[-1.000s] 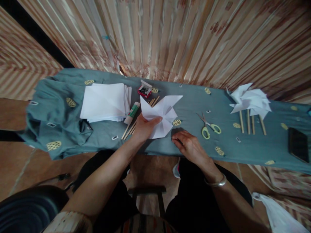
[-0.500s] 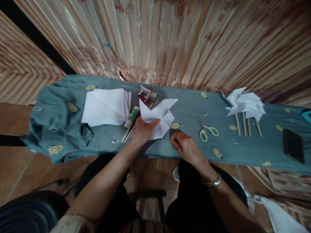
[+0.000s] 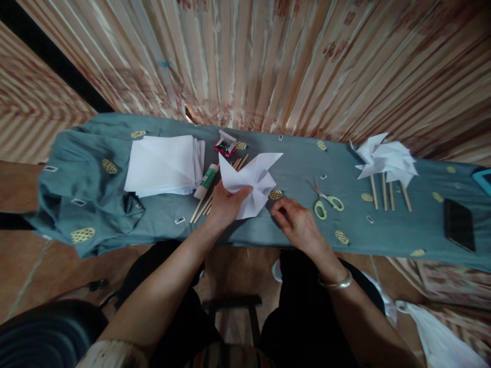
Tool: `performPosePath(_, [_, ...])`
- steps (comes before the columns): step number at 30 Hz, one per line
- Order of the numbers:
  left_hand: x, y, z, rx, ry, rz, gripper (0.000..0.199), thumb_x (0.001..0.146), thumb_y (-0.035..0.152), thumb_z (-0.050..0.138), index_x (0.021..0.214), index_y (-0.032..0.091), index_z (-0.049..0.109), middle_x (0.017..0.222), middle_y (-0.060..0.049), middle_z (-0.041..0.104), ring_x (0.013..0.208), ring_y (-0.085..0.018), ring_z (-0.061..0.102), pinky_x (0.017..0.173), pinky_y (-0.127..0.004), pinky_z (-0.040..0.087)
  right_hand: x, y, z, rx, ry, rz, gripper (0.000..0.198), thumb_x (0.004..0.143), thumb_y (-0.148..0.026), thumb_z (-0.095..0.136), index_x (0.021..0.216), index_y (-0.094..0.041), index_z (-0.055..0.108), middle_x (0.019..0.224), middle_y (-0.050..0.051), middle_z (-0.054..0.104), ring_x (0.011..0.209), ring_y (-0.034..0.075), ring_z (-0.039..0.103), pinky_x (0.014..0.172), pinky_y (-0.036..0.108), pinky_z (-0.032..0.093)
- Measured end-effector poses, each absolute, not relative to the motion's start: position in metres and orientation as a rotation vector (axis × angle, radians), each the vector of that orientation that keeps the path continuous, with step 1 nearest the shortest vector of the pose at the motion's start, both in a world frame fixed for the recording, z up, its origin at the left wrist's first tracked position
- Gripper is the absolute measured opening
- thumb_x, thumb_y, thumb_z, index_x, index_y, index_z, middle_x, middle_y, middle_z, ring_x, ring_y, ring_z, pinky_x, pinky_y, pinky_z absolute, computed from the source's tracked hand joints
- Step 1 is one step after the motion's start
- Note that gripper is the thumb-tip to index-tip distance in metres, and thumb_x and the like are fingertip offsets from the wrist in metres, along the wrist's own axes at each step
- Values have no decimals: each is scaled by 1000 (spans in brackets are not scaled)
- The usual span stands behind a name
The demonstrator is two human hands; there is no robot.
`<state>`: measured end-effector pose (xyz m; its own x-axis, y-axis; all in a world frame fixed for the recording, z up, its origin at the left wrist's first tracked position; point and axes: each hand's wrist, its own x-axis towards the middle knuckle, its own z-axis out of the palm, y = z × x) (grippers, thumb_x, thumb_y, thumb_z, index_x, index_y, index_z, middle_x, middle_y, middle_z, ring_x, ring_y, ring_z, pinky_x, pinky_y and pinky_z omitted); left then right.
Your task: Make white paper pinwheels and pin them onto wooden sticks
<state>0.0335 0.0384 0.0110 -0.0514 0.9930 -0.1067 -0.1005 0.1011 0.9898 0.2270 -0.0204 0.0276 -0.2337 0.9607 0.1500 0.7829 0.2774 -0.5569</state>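
A white paper pinwheel (image 3: pixel 258 176) is pinched in my left hand (image 3: pixel 225 203), the thumb pressing near its centre. My right hand (image 3: pixel 293 220) is beside it on the right, above the cloth, with fingers curled and pressed together. Whatever may be between those fingertips is too small to make out. Just left of the pinwheel lie several thin wooden sticks (image 3: pixel 198 208), partly hidden by it and by my left hand. A glue stick (image 3: pixel 207 180) rests along them. Behind stands a small open red box (image 3: pixel 225 145) with dark little items inside.
On the left of the cloth-covered table (image 3: pixel 245 237) lies a stack of white paper (image 3: pixel 161 166). Green-handled scissors (image 3: pixel 325 200) lie open right of my hands. Farther right are paper pinwheels on sticks (image 3: pixel 387 158) and a black phone (image 3: pixel 459 225). A pleated curtain (image 3: pixel 253 61) hangs behind.
My right hand has risen slightly, its fingers shifting a little. The left hand still holds the pinwheel in nearly the same place. The whole view has shifted slightly.
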Motion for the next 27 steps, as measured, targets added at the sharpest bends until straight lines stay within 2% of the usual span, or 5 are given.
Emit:
performPosePath(4, [37,37,20,1033,1207,1240,25,64,27,78,84,15,70,92,-8,76,90,-24,71,82,-35,55,231,-17,46,-1592,-1819,396,6,92,-25,57,88,-25,61,111,8,68,104,25,65,94,45,50])
performPosePath(8, [43,34,27,1077,1156,1238,28,66,28,77,90,15,71,96,-9,77,91,-25,72,85,-37,56,223,-12,53,-1488,-1760,402,5,89,-28,64,85,-24,64,152,6,45,141,31,42,114,58,35])
performPosePath(11, [48,32,28,1069,1126,1214,34,66,30,77,96,14,71,97,-9,77,91,-26,72,84,-38,56,213,-9,53,-1440,-1752,484,5,88,-26,65,83,-24,65,155,4,42,151,31,27,119,61,25])
performPosePath(16, [53,30,30,1021,1078,1225,41,65,29,78,102,13,71,93,-7,78,87,-24,72,82,-35,57,203,-7,52,-1440,-1736,502,5,87,-25,66,82,-24,67,156,2,40,153,31,20,121,63,20])
performPosePath(27, [55,29,28,896,1028,1214,30,61,27,80,87,12,72,79,-4,76,71,-20,70,69,-31,56,203,-3,39,-1433,-1612,698,6,87,-28,68,84,-22,68,154,6,46,151,30,27,121,61,22])
